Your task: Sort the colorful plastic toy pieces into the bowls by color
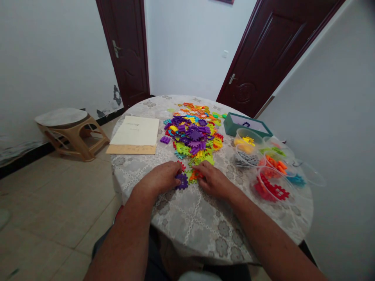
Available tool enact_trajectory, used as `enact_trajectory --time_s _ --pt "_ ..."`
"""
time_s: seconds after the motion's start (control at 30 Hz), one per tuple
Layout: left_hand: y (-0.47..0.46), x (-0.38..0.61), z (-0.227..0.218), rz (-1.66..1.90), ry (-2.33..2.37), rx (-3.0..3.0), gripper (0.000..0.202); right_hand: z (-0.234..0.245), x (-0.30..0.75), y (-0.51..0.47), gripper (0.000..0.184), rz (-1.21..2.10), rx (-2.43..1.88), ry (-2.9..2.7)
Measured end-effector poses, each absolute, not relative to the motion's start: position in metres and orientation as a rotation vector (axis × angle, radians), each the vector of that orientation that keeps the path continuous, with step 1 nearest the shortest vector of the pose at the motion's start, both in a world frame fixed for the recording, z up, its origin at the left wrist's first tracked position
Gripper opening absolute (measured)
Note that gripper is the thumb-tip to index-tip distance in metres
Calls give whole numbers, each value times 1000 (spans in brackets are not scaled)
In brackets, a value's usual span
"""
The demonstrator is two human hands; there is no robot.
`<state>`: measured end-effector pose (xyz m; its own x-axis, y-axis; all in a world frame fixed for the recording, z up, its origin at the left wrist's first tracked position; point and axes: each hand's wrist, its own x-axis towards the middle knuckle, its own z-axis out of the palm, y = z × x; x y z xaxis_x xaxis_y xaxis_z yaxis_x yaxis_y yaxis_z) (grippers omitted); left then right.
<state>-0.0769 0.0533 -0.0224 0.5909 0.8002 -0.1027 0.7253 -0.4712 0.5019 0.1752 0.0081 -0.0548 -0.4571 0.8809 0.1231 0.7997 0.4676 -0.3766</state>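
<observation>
Near the front of the pile, my left hand (170, 173) has its fingers closed on the edge of a square purple gear piece (182, 181). A red gear piece (182, 166) lies just beyond those fingertips. My right hand (209, 175) is closed at the edge of an orange plastic piece (194, 175), which rests over a lime-green gear piece (190, 180). The right fingertips partly cover the orange piece. Right behind both hands spreads a heap of mixed plastic gear pieces (195, 134), mostly purple, lime green, yellow and orange.
Clear tubs of sorted pieces stand to the right, including a tub of red gears (274, 189) and a tub of grey pieces (247, 158). Behind them sits a green box (247, 121). Paper sheets (136, 130) lie left on the patterned tablecloth (187, 218). A stool (73, 130) stands left.
</observation>
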Motion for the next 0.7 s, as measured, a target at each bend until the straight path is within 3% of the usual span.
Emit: enact_trajectory --time_s 0.37,0.7 --pt "55 -85 -18 170 1173 2367 16 -37 187 4 25 725 -1486 -2193" --pt "71 -84 -26 144 1217 2372 23 -15 212 3 28 872 -1397 -1868"
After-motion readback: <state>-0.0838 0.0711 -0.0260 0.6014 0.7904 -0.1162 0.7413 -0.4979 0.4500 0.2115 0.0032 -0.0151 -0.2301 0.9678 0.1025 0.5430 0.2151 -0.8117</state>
